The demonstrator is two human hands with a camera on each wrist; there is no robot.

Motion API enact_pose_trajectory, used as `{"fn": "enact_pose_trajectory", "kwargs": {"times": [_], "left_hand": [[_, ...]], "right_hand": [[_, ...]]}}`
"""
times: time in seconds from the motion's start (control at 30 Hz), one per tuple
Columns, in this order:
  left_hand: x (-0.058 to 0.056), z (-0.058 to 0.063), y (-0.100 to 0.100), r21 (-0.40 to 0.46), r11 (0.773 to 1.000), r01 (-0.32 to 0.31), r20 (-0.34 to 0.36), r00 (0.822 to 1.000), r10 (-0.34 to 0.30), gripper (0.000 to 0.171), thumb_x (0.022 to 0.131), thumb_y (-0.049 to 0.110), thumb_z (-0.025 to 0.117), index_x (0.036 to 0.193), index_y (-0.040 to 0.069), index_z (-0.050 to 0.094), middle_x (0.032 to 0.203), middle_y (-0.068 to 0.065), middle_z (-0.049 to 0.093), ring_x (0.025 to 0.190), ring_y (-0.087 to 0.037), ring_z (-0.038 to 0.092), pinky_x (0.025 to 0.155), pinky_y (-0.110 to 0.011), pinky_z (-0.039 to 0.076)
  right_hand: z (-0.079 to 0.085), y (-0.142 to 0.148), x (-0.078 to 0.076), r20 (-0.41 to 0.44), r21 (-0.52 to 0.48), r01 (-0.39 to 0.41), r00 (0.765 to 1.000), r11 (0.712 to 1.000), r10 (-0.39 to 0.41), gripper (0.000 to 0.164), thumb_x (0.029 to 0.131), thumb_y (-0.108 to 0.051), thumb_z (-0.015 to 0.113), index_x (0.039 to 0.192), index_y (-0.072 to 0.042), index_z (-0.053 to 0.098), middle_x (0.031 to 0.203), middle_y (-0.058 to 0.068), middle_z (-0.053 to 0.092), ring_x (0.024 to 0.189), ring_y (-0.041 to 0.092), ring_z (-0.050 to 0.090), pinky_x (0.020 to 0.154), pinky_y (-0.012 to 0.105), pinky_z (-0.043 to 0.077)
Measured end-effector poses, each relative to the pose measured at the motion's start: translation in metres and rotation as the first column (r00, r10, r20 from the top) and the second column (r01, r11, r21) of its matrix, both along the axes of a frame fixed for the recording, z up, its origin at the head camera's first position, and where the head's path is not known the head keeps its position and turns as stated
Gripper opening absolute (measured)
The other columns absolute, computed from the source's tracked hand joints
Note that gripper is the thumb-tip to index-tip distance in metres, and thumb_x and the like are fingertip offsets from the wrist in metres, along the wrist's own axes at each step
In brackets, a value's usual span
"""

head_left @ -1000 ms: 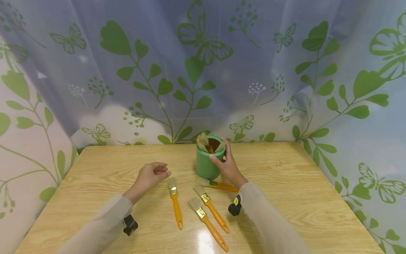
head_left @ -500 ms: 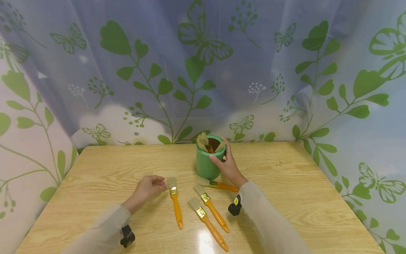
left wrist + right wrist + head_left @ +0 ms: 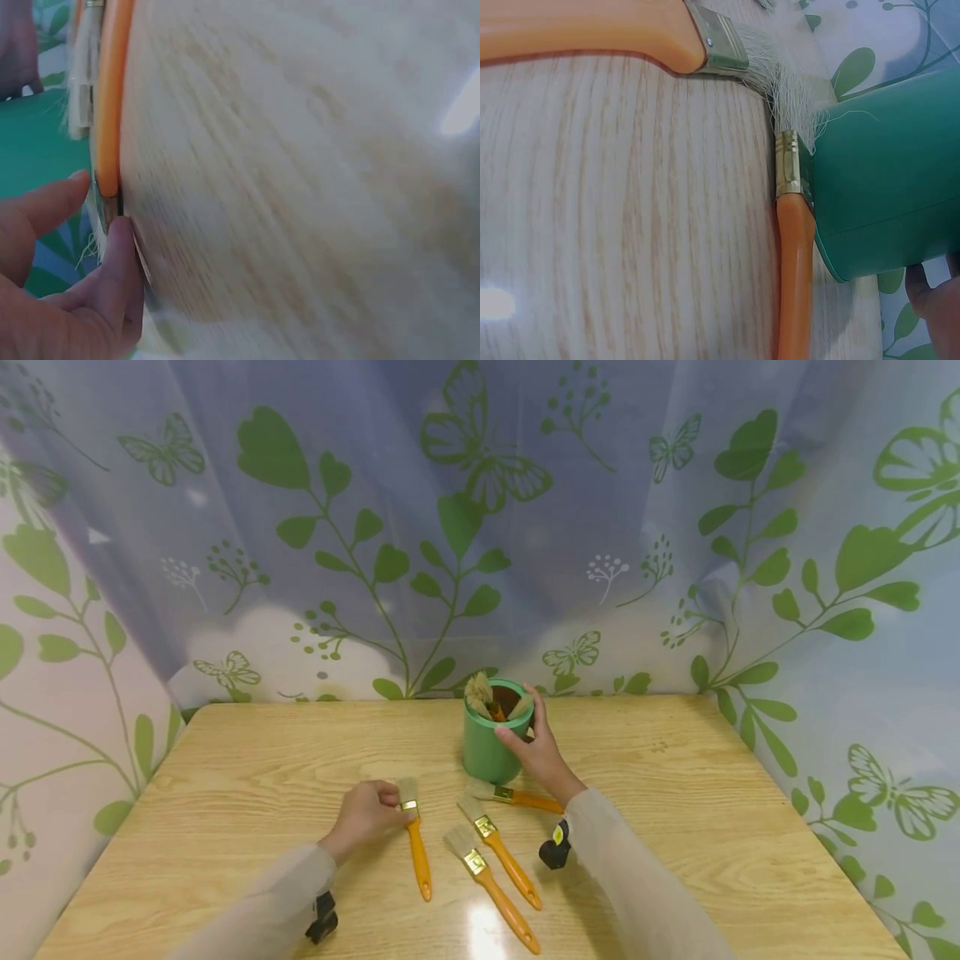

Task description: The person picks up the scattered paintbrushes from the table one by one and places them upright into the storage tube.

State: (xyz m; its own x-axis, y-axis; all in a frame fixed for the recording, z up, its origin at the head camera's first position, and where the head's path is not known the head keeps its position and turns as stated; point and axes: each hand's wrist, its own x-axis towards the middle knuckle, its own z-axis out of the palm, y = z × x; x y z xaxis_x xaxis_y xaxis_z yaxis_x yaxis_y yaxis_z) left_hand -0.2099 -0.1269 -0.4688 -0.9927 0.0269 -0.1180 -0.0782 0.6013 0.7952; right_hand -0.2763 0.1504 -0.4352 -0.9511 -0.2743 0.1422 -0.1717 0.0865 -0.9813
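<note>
My right hand [image 3: 546,758] grips the upper side of a green cup [image 3: 486,752], thumb in front and fingers round the far side. Several paintbrushes stand in the cup, bristles [image 3: 478,695] up. Left of it on the table lies a paintbrush [image 3: 418,852] with an orange handle and brass-coloured ferrule. My left hand [image 3: 367,814] is at that brush, thumb tip at the ferrule and fingers beside the bristles. In the left wrist view thumb and forefinger stand spread, with one tip right at the ferrule [image 3: 111,210].
Two more paintbrushes [image 3: 510,868] [image 3: 501,906] lie side by side near the front middle, handles towards me. Another paintbrush [image 3: 528,800] lies crosswise just before the cup, partly under my right wrist. A patterned curtain [image 3: 480,568] hangs behind the wooden table [image 3: 675,760].
My left hand has come down and then to the right, reaching the leftmost paintbrush. My right hand and the cup have stayed in place.
</note>
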Motion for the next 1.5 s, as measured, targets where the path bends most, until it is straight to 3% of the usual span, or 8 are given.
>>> {"fn": "enact_pose_trajectory", "kwargs": {"times": [0.17, 0.37, 0.57, 0.7, 0.8, 1.03, 1.37, 1.5], "left_hand": [[-0.007, -0.004, 0.004, -0.096, 0.995, 0.035, -0.033, 0.999, -0.038, 0.051, 0.071, 0.016, 0.084, 0.107, -0.013, 0.062, 0.093, -0.014, 0.069, 0.085, -0.022, 0.064, 0.069, -0.032, 0.055], [-0.012, 0.0, 0.009, -0.037, 0.998, 0.05, -0.008, 0.999, -0.051, 0.049, 0.07, 0.006, 0.081, 0.109, -0.014, 0.059, 0.085, -0.01, 0.07, 0.074, -0.016, 0.064, 0.061, -0.026, 0.055], [-0.013, 0.003, 0.015, 0.049, 0.999, 0.025, 0.04, 0.999, -0.027, 0.047, 0.07, 0.0, 0.078, 0.111, -0.013, 0.06, 0.088, -0.013, 0.068, 0.074, -0.016, 0.065, 0.061, -0.027, 0.057], [-0.013, 0.005, 0.018, 0.031, 0.999, 0.032, 0.047, 0.998, -0.034, 0.04, 0.07, -0.002, 0.075, 0.107, -0.011, 0.064, 0.089, -0.013, 0.068, 0.078, -0.019, 0.064, 0.064, -0.029, 0.057], [-0.013, 0.006, 0.019, 0.005, 0.999, 0.051, 0.046, 0.998, -0.051, 0.037, 0.07, -0.003, 0.074, 0.105, -0.01, 0.065, 0.089, -0.013, 0.068, 0.08, -0.02, 0.063, 0.064, -0.028, 0.056], [-0.019, 0.005, 0.012, 0.063, 0.997, 0.054, 0.063, 0.996, -0.058, 0.036, 0.071, -0.005, 0.074, 0.105, -0.008, 0.064, 0.09, -0.014, 0.067, 0.077, -0.019, 0.063, 0.058, -0.028, 0.057], [-0.028, 0.029, -0.002, 0.162, 0.986, 0.038, 0.104, 0.993, -0.055, 0.035, 0.082, -0.001, 0.069, 0.115, -0.007, 0.058, 0.098, -0.018, 0.061, 0.079, -0.022, 0.063, 0.064, -0.036, 0.059], [-0.03, 0.038, -0.007, 0.185, 0.982, 0.036, 0.091, 0.994, -0.054, 0.03, 0.087, 0.003, 0.065, 0.114, -0.008, 0.057, 0.097, -0.019, 0.062, 0.076, -0.02, 0.065, 0.067, -0.04, 0.059]], "right_hand": [[-0.016, 0.002, -0.01, -0.01, -0.012, 0.014, 1.0, 1.0, -0.014, 0.079, 0.097, -0.021, 0.057, 0.151, -0.037, 0.003, 0.154, 0.014, 0.019, 0.14, 0.032, 0.025, 0.106, 0.06, 0.033], [-0.02, 0.002, -0.012, -0.025, 0.005, 0.033, 0.999, 0.999, -0.032, 0.077, 0.097, -0.025, 0.057, 0.149, -0.044, 0.004, 0.153, 0.009, 0.022, 0.138, 0.03, 0.029, 0.105, 0.058, 0.035], [-0.003, 0.002, -0.003, 0.005, -0.006, 0.012, 1.0, 1.0, -0.012, 0.079, 0.096, -0.022, 0.058, 0.152, -0.035, 0.003, 0.154, 0.014, 0.019, 0.139, 0.034, 0.026, 0.106, 0.06, 0.033], [0.002, 0.001, 0.002, -0.004, 0.0, 0.001, 1.0, 1.0, -0.001, 0.079, 0.097, -0.019, 0.056, 0.153, -0.029, 0.001, 0.154, 0.017, 0.018, 0.14, 0.035, 0.025, 0.107, 0.06, 0.032], [-0.004, 0.002, -0.002, -0.011, -0.015, 0.0, 1.0, 1.0, 0.0, 0.079, 0.097, -0.018, 0.057, 0.153, -0.03, 0.002, 0.154, 0.017, 0.019, 0.14, 0.035, 0.025, 0.107, 0.06, 0.031], [-0.023, 0.003, -0.013, -0.028, 0.008, 0.029, 0.999, 1.0, -0.029, 0.076, 0.097, -0.025, 0.057, 0.149, -0.046, 0.005, 0.153, 0.008, 0.021, 0.139, 0.028, 0.028, 0.106, 0.058, 0.034], [0.0, 0.001, -0.001, -0.011, 0.011, 0.002, 1.0, 1.0, -0.001, 0.08, 0.097, -0.02, 0.057, 0.153, -0.029, 0.001, 0.155, 0.016, 0.017, 0.14, 0.035, 0.024, 0.107, 0.059, 0.031], [-0.002, 0.0, -0.001, -0.015, 0.017, 0.006, 1.0, 1.0, -0.006, 0.079, 0.097, -0.021, 0.057, 0.153, -0.031, 0.001, 0.155, 0.018, 0.016, 0.14, 0.034, 0.024, 0.107, 0.06, 0.031]]}}
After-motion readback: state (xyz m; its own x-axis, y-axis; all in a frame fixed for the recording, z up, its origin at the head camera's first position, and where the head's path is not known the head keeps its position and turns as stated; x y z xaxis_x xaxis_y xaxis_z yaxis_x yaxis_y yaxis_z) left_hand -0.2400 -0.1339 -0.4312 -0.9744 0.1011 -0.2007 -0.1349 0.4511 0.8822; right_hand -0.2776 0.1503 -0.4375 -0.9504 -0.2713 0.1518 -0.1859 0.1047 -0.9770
